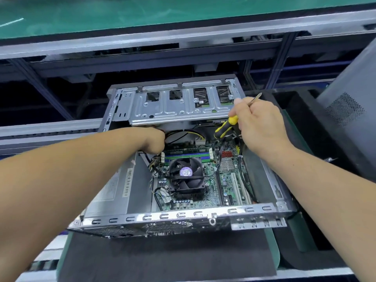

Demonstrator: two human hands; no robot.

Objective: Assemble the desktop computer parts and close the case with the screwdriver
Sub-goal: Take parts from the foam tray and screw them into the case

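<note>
Foam matting (166, 255) is seen at the bottom of the frame, and on it the open computer case (183, 217) is laid. At centre the motherboard (225, 180) and fan (186, 175) are exposed, so assembly is judged unfinished. Left of centre, the left hand (154, 140) is reached under the raised drive cage (179, 104); its fingers are hidden, so their state cannot be told. Right of centre, the screwdriver (225, 127) is gripped by the right hand (258, 127). Cable seating is likely called for next, then lowering of the cage.
</note>
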